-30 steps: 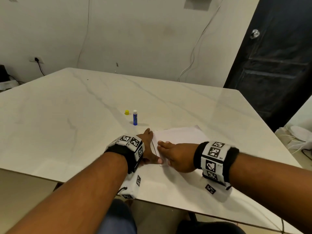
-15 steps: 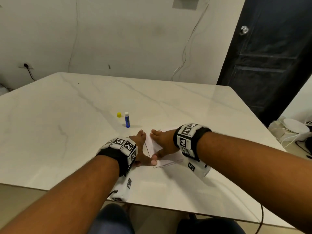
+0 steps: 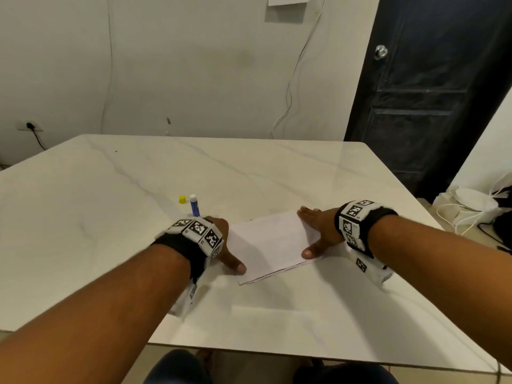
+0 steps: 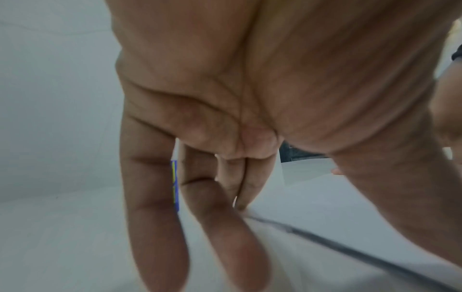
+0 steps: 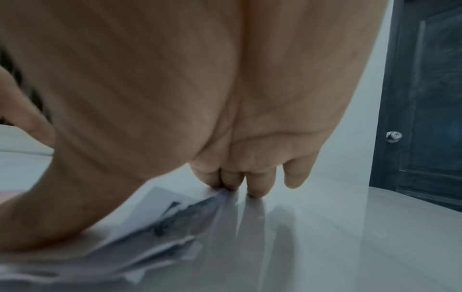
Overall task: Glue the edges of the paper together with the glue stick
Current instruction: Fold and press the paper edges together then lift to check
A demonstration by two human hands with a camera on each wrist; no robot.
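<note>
A folded white paper lies flat on the marble table, its layered edges showing along the near side. My left hand presses on its left edge with straight fingers and the thumb spread toward me. My right hand lies flat on the paper's right edge, thumb at the near corner. In the right wrist view the fingertips touch the table beside the paper. A blue glue stick stands uncapped just behind my left hand, its yellow cap beside it. A strip of the glue stick shows between my left fingers.
A dark door stands at the back right. Cables and white objects lie on the floor beyond the table's right edge. A wall socket with a plug sits at the left.
My right hand has slid rightward across the paper from beside the left hand to the paper's right edge. The left hand has stayed on the left edge.
</note>
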